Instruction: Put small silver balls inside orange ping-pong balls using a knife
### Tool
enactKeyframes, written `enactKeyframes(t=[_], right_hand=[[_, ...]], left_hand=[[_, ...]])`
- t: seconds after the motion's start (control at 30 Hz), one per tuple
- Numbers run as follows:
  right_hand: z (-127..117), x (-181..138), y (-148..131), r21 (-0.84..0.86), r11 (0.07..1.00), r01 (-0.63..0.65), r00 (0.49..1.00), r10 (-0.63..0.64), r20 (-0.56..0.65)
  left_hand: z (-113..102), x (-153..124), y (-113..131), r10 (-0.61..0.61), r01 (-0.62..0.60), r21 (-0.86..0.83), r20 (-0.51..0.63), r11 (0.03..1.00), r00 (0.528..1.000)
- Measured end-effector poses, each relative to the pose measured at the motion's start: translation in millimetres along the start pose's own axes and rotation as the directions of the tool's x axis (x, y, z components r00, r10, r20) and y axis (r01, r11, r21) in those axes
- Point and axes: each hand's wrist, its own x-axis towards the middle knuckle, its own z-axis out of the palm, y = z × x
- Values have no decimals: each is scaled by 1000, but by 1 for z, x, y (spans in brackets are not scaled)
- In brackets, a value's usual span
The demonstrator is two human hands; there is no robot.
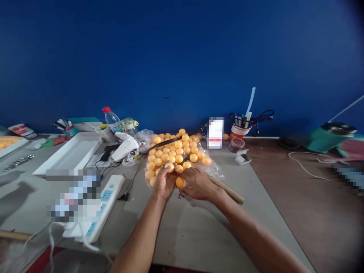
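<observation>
My left hand (165,184) is closed around an orange ping-pong ball (169,167), its thumb lying along the ball's side. Close beside it, my right hand (196,184) has curled fingers, with another orange ball (180,182) at the fingertips and seemingly gripped by them; the fingers partly hide the contact. Behind both hands, a heap of similar orange balls (165,151) lies on clear plastic (217,172). A thin bundle of brown sticks (227,191) runs out from under my right forearm. Small shiny metal bits (181,194) rest just below the hands.
A white power strip (106,204) and a white tray (47,167) occupy the left side. Behind them stand a red-capped bottle (112,119) and a glue gun (109,151). To the right are a phone-like bright panel (215,132), a cup of tools (239,132) and a small box (243,158).
</observation>
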Motion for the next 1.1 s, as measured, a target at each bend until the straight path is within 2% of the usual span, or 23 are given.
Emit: enactKeyframes(t=[0.2, 0.53, 0.7, 0.97, 1.1], right_hand=[[11, 3, -6, 6, 1000, 23, 1000, -23, 16], [10, 3, 8, -73, 968, -241, 970, 239, -35], [17, 4, 14, -73, 943, -325, 938, 312, -149], [25, 4, 20, -40, 944, -328, 919, 309, -243], [28, 4, 24, -16, 949, -314, 912, 297, -283]], left_hand=[[-3, 2, 0, -52, 51, -54, -9, 997, 999], [-3, 1, 3, -65, 68, -72, 32, 995, 997], [-3, 1, 1, -82, 84, -53, 37, 995, 996], [3, -2, -6, -95, 91, 85, 37, 992, 995], [2, -2, -7, -87, 83, 102, 35, 991, 996]])
